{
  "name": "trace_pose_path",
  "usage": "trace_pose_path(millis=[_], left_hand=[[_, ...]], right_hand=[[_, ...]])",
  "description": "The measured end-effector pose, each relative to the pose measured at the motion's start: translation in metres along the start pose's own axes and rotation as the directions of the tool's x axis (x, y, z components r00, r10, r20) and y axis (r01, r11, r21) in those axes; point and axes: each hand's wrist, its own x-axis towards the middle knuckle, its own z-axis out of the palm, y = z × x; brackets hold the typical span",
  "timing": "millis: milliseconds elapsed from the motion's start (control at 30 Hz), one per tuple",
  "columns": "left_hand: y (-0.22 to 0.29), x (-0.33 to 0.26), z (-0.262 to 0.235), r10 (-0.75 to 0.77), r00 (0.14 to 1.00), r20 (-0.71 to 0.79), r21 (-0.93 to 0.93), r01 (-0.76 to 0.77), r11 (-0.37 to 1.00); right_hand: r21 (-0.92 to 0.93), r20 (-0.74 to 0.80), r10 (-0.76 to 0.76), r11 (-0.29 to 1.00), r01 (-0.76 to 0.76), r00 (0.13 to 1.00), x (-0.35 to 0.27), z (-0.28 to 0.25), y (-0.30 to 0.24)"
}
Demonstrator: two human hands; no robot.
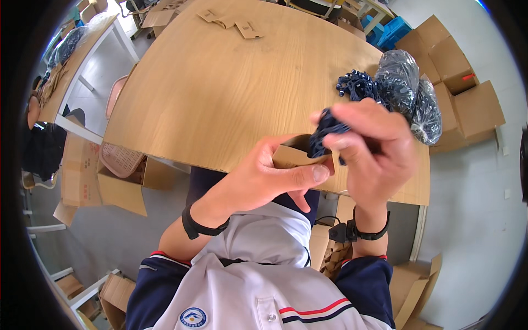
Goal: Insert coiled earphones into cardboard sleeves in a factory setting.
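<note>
My left hand (261,176) is closed around a small brown cardboard box (300,158), held with its open top facing up at the table's near edge. Just over that opening, my right hand (379,146) pinches a bundle of dark blue cord (324,135) between thumb and fingers. The bundle's lower end reaches the mouth of the box; how far inside it goes I cannot tell. Beyond my right hand, a pile of similar dark blue cords with pale, shiny ends (357,85) lies on the wooden table (231,88).
Clear plastic bags of dark items (397,74) sit at the table's right edge. Flat brown cardboard pieces (234,23) lie at the far side. Open cartons (473,113) stand to the right, and another carton (124,190) with a pink basket (122,159) is at the left.
</note>
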Motion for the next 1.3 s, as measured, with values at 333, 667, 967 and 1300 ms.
trace_pose_path(millis=[333, 667, 967, 1300], left_hand=[[-0.002, -0.005, -0.040, 0.368, 0.818, -0.442, 0.631, -0.008, 0.776], [0.003, 0.011, 0.014, 0.493, 0.840, -0.226, 0.244, -0.441, 0.864], [-0.012, 0.015, 0.000, 0.710, 0.672, -0.208, 0.179, -0.688, 0.704], [-0.031, 0.014, 0.023, 0.560, 0.723, -0.405, -0.006, -0.615, 0.789]], right_hand=[[-0.038, -0.578, -0.060, 0.998, 0.047, 0.814, 0.007, -0.036, 0.007], [-0.139, -0.200, 0.098, 0.982, -0.127, 0.975, -0.005, 0.000, -0.011], [0.171, 0.019, 0.644, 0.752, -0.637, 0.765, -0.050, -0.011, -0.016], [0.362, -0.614, 0.369, 0.917, -0.166, 0.697, -0.041, 0.008, -0.007]])
